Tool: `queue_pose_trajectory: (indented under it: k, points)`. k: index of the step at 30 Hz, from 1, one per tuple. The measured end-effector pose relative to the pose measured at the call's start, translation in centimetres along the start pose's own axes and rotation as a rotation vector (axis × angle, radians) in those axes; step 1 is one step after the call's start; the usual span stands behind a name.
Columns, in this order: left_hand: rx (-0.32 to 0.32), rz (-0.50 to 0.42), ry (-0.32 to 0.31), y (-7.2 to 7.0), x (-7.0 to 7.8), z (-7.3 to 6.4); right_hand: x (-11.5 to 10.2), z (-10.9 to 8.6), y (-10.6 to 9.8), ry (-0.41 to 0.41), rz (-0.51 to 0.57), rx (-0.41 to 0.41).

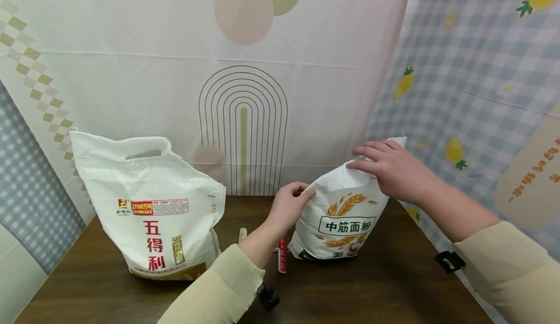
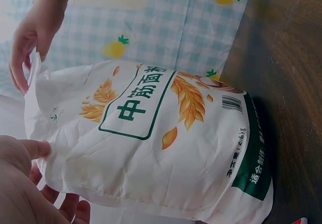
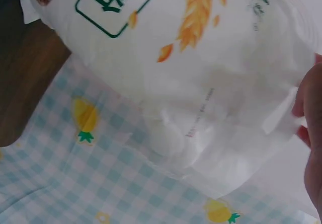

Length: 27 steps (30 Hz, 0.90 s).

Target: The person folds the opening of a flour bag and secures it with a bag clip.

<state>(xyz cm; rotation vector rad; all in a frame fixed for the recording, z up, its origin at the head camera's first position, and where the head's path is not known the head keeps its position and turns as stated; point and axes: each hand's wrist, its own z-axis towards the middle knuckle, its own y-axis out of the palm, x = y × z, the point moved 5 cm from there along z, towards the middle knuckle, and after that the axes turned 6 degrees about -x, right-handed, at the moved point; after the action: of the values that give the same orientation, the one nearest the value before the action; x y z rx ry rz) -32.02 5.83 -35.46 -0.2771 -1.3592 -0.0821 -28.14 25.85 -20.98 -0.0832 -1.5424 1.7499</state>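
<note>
A white flour bag (image 1: 339,217) with green lettering and printed wheat ears stands on the table, leaning slightly to the right. My left hand (image 1: 288,205) pinches its upper left edge between thumb and fingers; the left wrist view shows the thumb on the front face. Up at the top edge, my right hand (image 1: 389,168) grips the bag near its right corner. In the right wrist view only part of that hand (image 3: 311,118) shows, at the right border. The bag's back is hidden.
A larger white flour bag (image 1: 153,207) with a cut-out handle and red lettering stands at the left. Between the bags, a red strip with white marks (image 1: 282,258) and a beige piece (image 1: 242,234) are partly covered by my left arm. Printed cloth (image 1: 341,95) hangs behind the brown table (image 1: 341,295).
</note>
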Motion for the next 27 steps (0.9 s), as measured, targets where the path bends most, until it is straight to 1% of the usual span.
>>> queue_pose_trajectory:
  k: [2,5,8,10,13,17,20,24,27]
  points:
    - [0.002,0.008,0.005,0.0,0.0,0.0,-0.1,0.2,-0.4,0.024,0.035,-0.021]
    - [0.009,0.01,0.003,0.0,0.1,-0.1,-0.2,0.8,-1.0,0.073,0.11,-0.03]
    - [0.016,0.015,0.008,-0.1,0.2,-0.2,-0.1,1.6,-1.2,0.15,0.163,-0.042]
    - [0.018,0.023,0.009,0.0,0.2,-0.3,0.0,2.1,-1.0,0.211,0.176,-0.069]
    - [0.018,0.034,0.019,0.0,0.2,-0.3,0.2,2.7,-0.4,0.261,0.15,-0.149]
    - [0.015,0.047,0.028,0.0,0.1,-0.3,0.4,3.2,0.6,0.259,0.12,-0.255]
    - [0.009,0.054,0.035,0.0,0.1,-0.3,0.7,3.2,1.0,0.26,0.128,-0.295]
    - [-0.001,0.063,0.052,0.0,0.1,-0.2,0.8,3.2,1.2,0.249,0.137,-0.302]
    - [-0.003,0.055,0.056,0.0,0.3,-0.2,0.7,3.3,1.2,0.222,0.131,-0.272]
